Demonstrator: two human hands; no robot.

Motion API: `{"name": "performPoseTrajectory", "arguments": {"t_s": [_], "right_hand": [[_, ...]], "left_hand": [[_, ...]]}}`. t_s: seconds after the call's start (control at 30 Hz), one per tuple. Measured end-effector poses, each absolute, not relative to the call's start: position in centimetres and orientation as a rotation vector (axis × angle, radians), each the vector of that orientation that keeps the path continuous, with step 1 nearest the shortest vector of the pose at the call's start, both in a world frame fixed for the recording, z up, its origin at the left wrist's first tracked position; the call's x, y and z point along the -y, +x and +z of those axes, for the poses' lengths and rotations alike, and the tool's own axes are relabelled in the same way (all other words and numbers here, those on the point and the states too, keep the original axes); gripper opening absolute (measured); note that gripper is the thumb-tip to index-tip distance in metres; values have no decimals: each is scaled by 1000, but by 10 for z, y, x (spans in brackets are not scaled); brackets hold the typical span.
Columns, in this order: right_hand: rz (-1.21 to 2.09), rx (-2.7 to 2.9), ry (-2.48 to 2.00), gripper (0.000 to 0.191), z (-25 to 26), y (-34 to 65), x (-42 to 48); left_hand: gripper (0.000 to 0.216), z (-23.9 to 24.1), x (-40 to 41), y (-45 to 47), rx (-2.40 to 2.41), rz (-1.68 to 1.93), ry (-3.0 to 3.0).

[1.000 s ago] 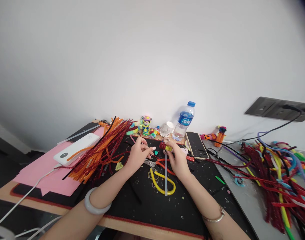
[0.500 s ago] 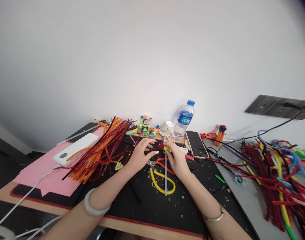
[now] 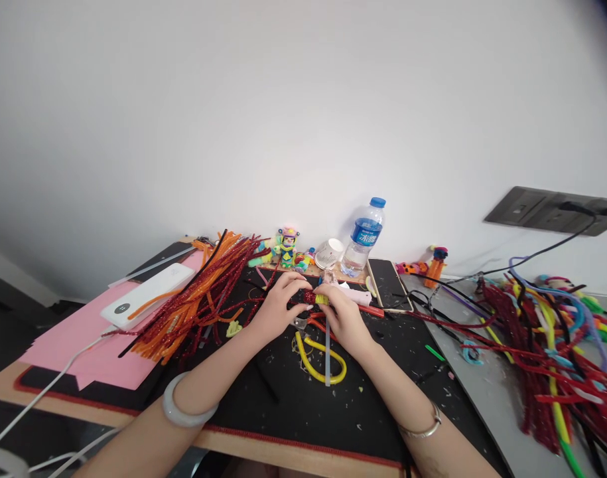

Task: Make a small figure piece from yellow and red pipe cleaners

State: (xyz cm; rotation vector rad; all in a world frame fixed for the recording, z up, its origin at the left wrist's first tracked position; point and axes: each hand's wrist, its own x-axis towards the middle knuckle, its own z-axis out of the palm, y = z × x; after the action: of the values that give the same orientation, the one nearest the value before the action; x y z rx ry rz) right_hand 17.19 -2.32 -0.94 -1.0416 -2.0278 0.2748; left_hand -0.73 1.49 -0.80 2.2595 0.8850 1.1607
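Over the black mat (image 3: 303, 411), my two hands meet on a small craft piece made of red glittery and yellow pipe cleaner (image 3: 316, 298). My left hand (image 3: 278, 307) pinches its red end with fingers closed. Fingers of my right hand (image 3: 341, 317) are wrapped round the yellow end. Just below the hands lie a curled yellow pipe cleaner (image 3: 317, 362), a clear glue stick (image 3: 328, 352) and red-handled pliers (image 3: 313, 323).
A heap of orange and red pipe cleaners (image 3: 194, 302) lies left, with a white power bank (image 3: 146, 295) on pink paper (image 3: 79, 338). At the back stand small figures (image 3: 286, 245), a paper cup (image 3: 329, 253), a water bottle (image 3: 364, 237) and a phone (image 3: 389, 284). More pipe cleaners (image 3: 546, 345) pile right.
My left hand moved right from the mat and closed on the red end of the craft piece. My right hand shifted slightly left with it.
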Motion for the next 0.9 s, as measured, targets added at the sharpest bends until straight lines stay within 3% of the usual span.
{"name": "performPoseTrajectory", "arguments": {"t_s": [0.9], "right_hand": [[329,1975,-1038,25,-13,169,23]], "left_hand": [[19,-4,-13,-7,-911,1180,2269]]}}
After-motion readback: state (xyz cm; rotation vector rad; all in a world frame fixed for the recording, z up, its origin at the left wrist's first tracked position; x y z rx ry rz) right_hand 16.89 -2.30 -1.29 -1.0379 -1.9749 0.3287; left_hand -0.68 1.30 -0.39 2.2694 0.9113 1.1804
